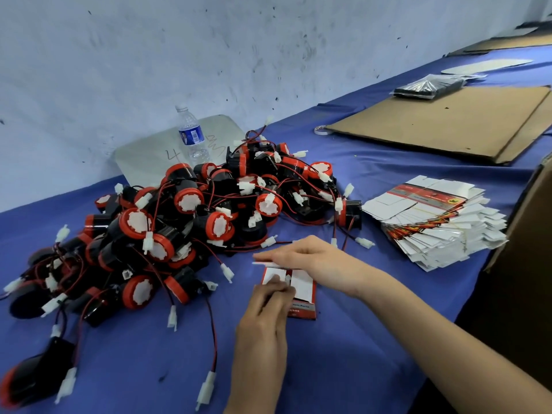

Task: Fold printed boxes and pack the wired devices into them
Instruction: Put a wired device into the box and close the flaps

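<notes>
a small printed box [303,295] of thin glossy card, red-edged with white inner faces, lies on the blue cloth of the bench [328,369], close to the near edge and between both hands; the left hand [265,300] has its fingers curled and pinches a white inner flap on the box's left side, while the right hand [310,255] reaches across the far end with fingers long and nearly straight, laid flat over a white flap whose thin edge pokes out beneath them

just behind and to the left sprawls a tangled heap of wired devices [209,204]: round black plastic bodies with red ribbed rims and white faces, trailing thin red and black wires tipped with blocky white connectors

to the right a fanned stack of flat printed boxes [433,222] rests on the cloth, well apart from a large sheet of brown corrugated cardboard [442,124] farther back

a clear plastic water bottle [192,135] stands upright behind the heap, near the scuffed wall
</notes>
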`<state>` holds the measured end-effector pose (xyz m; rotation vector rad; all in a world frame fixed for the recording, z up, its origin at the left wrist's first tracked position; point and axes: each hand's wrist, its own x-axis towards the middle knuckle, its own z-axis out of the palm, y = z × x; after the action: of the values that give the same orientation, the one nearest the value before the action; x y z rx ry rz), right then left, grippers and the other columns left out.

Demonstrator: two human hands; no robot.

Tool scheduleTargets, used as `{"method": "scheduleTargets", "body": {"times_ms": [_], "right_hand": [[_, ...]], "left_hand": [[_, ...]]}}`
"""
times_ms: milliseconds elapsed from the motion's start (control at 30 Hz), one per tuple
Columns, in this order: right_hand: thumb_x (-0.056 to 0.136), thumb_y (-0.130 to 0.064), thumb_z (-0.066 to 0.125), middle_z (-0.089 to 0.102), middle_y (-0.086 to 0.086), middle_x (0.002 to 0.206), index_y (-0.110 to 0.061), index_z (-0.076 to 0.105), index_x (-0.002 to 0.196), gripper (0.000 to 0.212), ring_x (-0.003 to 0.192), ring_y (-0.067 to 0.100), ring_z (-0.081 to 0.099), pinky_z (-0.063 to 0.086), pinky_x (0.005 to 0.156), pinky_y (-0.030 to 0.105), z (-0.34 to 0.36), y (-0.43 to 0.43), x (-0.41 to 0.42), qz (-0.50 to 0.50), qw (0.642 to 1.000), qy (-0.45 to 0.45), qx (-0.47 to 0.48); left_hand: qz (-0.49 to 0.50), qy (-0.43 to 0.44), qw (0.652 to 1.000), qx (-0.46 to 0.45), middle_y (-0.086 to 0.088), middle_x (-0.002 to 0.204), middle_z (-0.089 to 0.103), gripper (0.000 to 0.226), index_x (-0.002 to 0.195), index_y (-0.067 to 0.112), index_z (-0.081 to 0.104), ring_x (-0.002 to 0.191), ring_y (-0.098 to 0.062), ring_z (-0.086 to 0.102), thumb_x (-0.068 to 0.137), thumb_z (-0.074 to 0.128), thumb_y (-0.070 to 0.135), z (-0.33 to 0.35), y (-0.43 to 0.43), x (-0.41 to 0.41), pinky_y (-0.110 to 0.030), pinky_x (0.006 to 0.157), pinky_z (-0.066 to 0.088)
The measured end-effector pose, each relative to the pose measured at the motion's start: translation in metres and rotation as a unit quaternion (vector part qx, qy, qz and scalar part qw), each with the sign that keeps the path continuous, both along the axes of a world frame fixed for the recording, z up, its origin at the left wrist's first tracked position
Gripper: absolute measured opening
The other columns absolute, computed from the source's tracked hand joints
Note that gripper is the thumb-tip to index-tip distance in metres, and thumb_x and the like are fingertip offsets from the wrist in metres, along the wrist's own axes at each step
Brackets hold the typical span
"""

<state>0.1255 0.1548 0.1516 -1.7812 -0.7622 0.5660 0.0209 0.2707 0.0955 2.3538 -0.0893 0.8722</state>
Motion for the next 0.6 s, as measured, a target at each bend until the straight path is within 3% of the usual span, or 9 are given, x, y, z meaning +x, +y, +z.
{"method": "scheduleTargets", "body": {"times_ms": [67,133,167,233,300,400,500,600], "right_hand": [[0.098,-0.021,0.055,0.071,-0.001,0.116,-0.019,0.066,0.123,0.027,0.101,0.005,0.065,0.050,0.088,0.022,-0.004,0.000,-0.005,-0.010,0.997,-0.074,0.006],[0.098,-0.019,0.056,0.074,-0.003,0.096,-0.018,0.063,0.127,0.030,0.069,0.001,0.062,0.044,0.066,0.011,-0.010,0.000,-0.009,-0.043,0.979,-0.197,-0.005],[0.098,-0.020,0.055,0.074,-0.007,0.094,-0.019,0.063,0.127,0.030,0.064,0.002,0.060,0.042,0.064,0.012,-0.013,-0.001,-0.011,-0.059,0.966,-0.251,-0.012],[0.099,-0.020,0.054,0.072,-0.010,0.107,-0.021,0.063,0.127,0.029,0.072,0.001,0.063,0.046,0.070,0.015,-0.020,-0.003,-0.013,-0.073,0.953,-0.293,-0.005],[0.098,-0.019,0.054,0.065,-0.016,0.120,-0.020,0.064,0.125,0.029,0.100,-0.011,0.060,0.044,0.087,0.011,-0.026,-0.006,-0.016,-0.062,0.952,-0.298,0.011],[0.099,-0.024,0.052,0.052,-0.010,0.140,-0.019,0.058,0.132,0.034,0.134,-0.003,0.037,0.020,0.116,0.019,-0.038,-0.007,-0.020,-0.019,0.945,-0.323,-0.046],[0.099,-0.028,0.050,0.046,-0.012,0.144,-0.022,0.054,0.135,0.037,0.139,-0.003,0.028,0.008,0.119,0.023,-0.041,-0.007,-0.022,-0.019,0.943,-0.325,-0.066],[0.100,-0.032,0.048,0.045,-0.013,0.146,-0.025,0.053,0.137,0.037,0.141,-0.001,0.027,0.008,0.120,0.025,-0.041,-0.006,-0.024,-0.015,0.933,-0.350,-0.081]], "left_hand": [[-0.006,0.005,1.000,-0.016,0.001,0.104,0.066,0.020,0.098,0.002,0.074,0.098,-0.001,0.058,0.082,0.067,-0.009,0.002,0.000,0.000,-0.009,0.083,0.045],[-0.012,0.008,1.000,-0.015,0.001,0.104,0.066,0.020,0.099,0.003,0.074,0.096,0.001,0.057,0.084,0.067,-0.008,0.002,0.000,-0.001,-0.010,0.082,0.045],[-0.011,0.008,1.000,-0.013,0.001,0.103,0.066,0.020,0.098,0.005,0.074,0.096,0.001,0.057,0.084,0.067,-0.008,0.002,0.000,-0.002,-0.010,0.081,0.045],[-0.001,0.000,1.000,-0.019,0.001,0.100,0.064,0.020,0.094,0.007,0.074,0.093,0.002,0.055,0.081,0.069,-0.009,0.002,-0.001,-0.002,-0.008,0.079,0.043],[0.022,-0.017,0.999,-0.046,0.004,0.097,0.058,0.022,0.090,0.011,0.071,0.089,0.003,0.052,0.079,0.072,-0.008,0.002,-0.002,-0.002,-0.007,0.077,0.041],[0.066,-0.021,0.985,-0.160,0.015,0.095,0.047,0.037,0.088,0.026,0.052,0.091,0.000,0.051,0.079,0.075,-0.001,0.002,0.000,-0.002,-0.011,0.079,0.044],[0.069,0.006,0.972,-0.224,0.016,0.095,0.049,0.036,0.088,0.025,0.047,0.095,-0.005,0.055,0.083,0.069,-0.003,0.001,0.000,-0.003,-0.018,0.082,0.050],[0.080,0.025,0.953,-0.292,0.005,0.098,0.058,0.031,0.092,0.025,0.051,0.095,-0.007,0.058,0.089,0.059,-0.005,0.002,0.002,-0.003,-0.010,0.076,0.047]]}}
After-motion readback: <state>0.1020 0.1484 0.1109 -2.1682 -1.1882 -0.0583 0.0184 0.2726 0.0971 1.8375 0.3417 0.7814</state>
